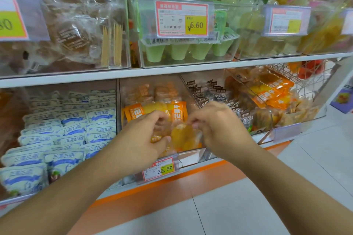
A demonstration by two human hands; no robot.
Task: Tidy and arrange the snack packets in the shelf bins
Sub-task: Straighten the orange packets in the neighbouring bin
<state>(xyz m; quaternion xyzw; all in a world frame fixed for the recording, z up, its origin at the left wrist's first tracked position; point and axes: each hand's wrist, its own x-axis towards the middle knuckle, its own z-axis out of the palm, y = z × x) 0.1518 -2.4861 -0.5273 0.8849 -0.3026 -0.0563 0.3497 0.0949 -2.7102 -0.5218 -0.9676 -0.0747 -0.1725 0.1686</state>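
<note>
Reaching into the middle bin (193, 150) of the lower shelf, both hands work at the same orange-and-yellow snack packets (183, 135). The left hand (147, 135) has its fingers curled over the packets at the bin's front, thumb pressed against a clear-fronted packet with yellow pieces inside. The right hand (215, 126) comes in from the other side, its fingertips pinching the upper edge of that same packet; it is blurred, so the exact hold is hard to read. More orange packets (177, 110) stand upright just behind the hands, partly hidden by them.

To the left, a bin of white-and-blue packets (72, 129) lies in neat overlapping rows. To the right, a tilted clear bin holds dark-labelled packets (219, 97), and beyond it another clear bin holds orange packets (271, 89) heaped loosely. A wire basket (305, 78) sits at the far right end of that shelf.

A price tag reading 29.90 (160, 170) hangs on the shelf edge directly below the left wrist. On the upper shelf, a clear bin of green jelly cups (179, 51) carries a 6.60 price label (181, 19), with brown wrapped goods (72, 25) to its left and yellow jelly cups (267, 44) to its right. An orange base strip (172, 187) runs under the shelving above pale floor tiles (238, 206).
</note>
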